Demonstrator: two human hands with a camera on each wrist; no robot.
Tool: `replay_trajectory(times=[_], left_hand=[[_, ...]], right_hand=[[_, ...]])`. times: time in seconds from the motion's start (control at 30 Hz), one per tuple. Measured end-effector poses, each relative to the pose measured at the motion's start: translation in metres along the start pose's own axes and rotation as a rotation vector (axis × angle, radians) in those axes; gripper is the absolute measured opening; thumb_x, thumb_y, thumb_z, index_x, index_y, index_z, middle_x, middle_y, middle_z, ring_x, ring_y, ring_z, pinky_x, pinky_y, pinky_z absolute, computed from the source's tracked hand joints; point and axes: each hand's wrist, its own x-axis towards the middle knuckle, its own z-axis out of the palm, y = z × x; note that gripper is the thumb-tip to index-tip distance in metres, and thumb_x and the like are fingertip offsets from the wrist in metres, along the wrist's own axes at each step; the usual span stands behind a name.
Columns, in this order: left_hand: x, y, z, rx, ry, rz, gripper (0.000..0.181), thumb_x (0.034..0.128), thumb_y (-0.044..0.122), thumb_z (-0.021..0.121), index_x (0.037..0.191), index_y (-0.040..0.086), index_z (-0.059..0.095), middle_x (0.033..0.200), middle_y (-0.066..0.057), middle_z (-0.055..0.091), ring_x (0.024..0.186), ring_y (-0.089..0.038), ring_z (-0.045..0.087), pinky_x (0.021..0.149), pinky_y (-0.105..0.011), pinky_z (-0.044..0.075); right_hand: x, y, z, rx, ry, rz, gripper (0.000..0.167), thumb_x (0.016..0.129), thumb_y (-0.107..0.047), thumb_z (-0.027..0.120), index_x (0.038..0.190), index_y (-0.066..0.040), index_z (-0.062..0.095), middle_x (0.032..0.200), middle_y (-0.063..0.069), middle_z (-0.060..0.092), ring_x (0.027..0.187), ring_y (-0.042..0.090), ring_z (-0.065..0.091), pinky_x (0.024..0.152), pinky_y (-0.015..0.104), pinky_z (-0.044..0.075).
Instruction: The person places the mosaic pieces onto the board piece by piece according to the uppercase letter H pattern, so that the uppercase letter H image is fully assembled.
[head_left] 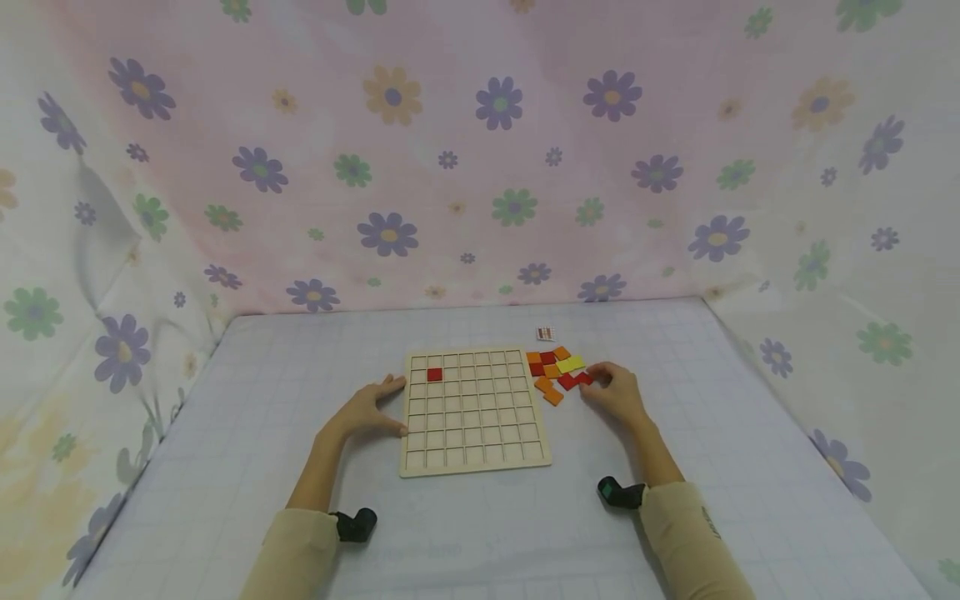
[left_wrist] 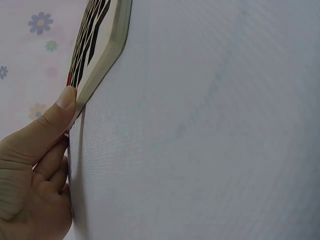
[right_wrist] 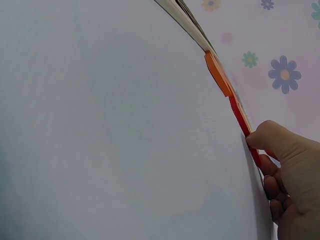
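Observation:
A square wooden grid board (head_left: 472, 412) lies flat, with one red tile (head_left: 435, 375) in an upper-left cell. My left hand (head_left: 363, 410) touches the board's left edge, thumb and fingers spread apart; in the left wrist view the thumb of that hand (left_wrist: 37, 165) meets the board's rim (left_wrist: 102, 65). Right of the board, my right hand (head_left: 617, 394) pinches a red tile (head_left: 584, 379) at the right side of a loose group of tiles. In the right wrist view, thumb and fingers of that hand (right_wrist: 292, 175) are at a red tile (right_wrist: 241, 117), beside an orange tile (right_wrist: 217, 75).
Several orange, red and yellow tiles (head_left: 571, 364) lie by the board's upper right side, some overlapping. A small printed card (head_left: 546, 334) sits behind them. White cloth covers the table (head_left: 480, 533); flowered curtains (head_left: 480, 167) stand behind and at both sides.

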Motion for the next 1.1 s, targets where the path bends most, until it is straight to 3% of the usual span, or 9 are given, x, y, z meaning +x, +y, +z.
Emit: replay_trajectory(times=[0.17,0.37,0.5,0.63,0.77,0.9,1.1], left_hand=[[-0.002,0.0,0.0,-0.001,0.0,-0.002,0.096,0.0614,0.023,0.087,0.142,0.004,0.039,0.15,-0.023,0.023,0.138,-0.046,0.016,0.11,-0.06,0.015],[-0.002,-0.002,0.0,-0.01,0.008,0.004,0.096,0.061,0.022,0.088,0.142,0.003,0.039,0.15,-0.023,0.024,0.138,-0.047,0.016,0.11,-0.061,0.015],[-0.001,-0.003,0.001,-0.015,0.015,0.009,0.097,0.0604,0.022,0.088,0.142,0.003,0.039,0.15,-0.022,0.024,0.138,-0.046,0.015,0.11,-0.061,0.014],[-0.001,-0.003,0.001,-0.021,0.02,0.008,0.097,0.0599,0.022,0.088,0.142,0.004,0.04,0.15,-0.021,0.025,0.139,-0.046,0.015,0.11,-0.061,0.013],[-0.002,-0.002,0.0,-0.031,0.018,0.014,0.097,0.06,0.021,0.088,0.142,0.003,0.039,0.15,-0.022,0.024,0.139,-0.045,0.015,0.111,-0.06,0.013],[-0.002,-0.001,-0.001,-0.042,0.021,0.015,0.096,0.0601,0.02,0.088,0.141,0.002,0.04,0.15,-0.023,0.024,0.139,-0.044,0.016,0.111,-0.059,0.013],[0.0,-0.003,0.0,-0.036,0.014,0.009,0.096,0.0605,0.022,0.088,0.142,0.003,0.04,0.15,-0.022,0.023,0.139,-0.044,0.016,0.111,-0.059,0.014]], right_hand=[[0.0,0.002,0.0,0.025,0.042,-0.062,0.029,0.081,-0.01,0.071,0.105,0.006,0.063,0.101,0.019,0.064,0.091,0.028,0.055,0.083,0.035,0.05],[0.006,-0.015,0.011,0.211,0.084,-0.193,0.028,0.079,-0.013,0.073,0.099,0.005,0.066,0.094,0.017,0.066,0.083,0.025,0.056,0.07,0.023,0.049],[0.014,-0.037,0.028,0.297,0.036,-0.271,0.028,0.078,-0.015,0.074,0.096,0.004,0.066,0.089,0.015,0.067,0.075,0.022,0.057,0.063,0.024,0.049],[0.019,-0.068,0.049,0.307,-0.073,-0.286,0.027,0.079,-0.008,0.072,0.101,0.007,0.066,0.097,0.021,0.066,0.084,0.032,0.059,0.073,0.032,0.05],[0.024,-0.093,0.076,0.335,-0.16,-0.352,0.023,0.079,-0.005,0.07,0.1,0.005,0.067,0.099,0.019,0.066,0.086,0.03,0.056,0.075,0.032,0.047],[0.032,-0.104,0.102,0.332,-0.217,-0.432,0.022,0.078,-0.004,0.07,0.098,0.004,0.068,0.098,0.017,0.067,0.081,0.022,0.056,0.073,0.029,0.048],[0.037,-0.113,0.131,0.309,-0.297,-0.503,0.022,0.078,-0.003,0.071,0.098,0.005,0.067,0.097,0.018,0.067,0.079,0.021,0.059,0.072,0.026,0.051]])
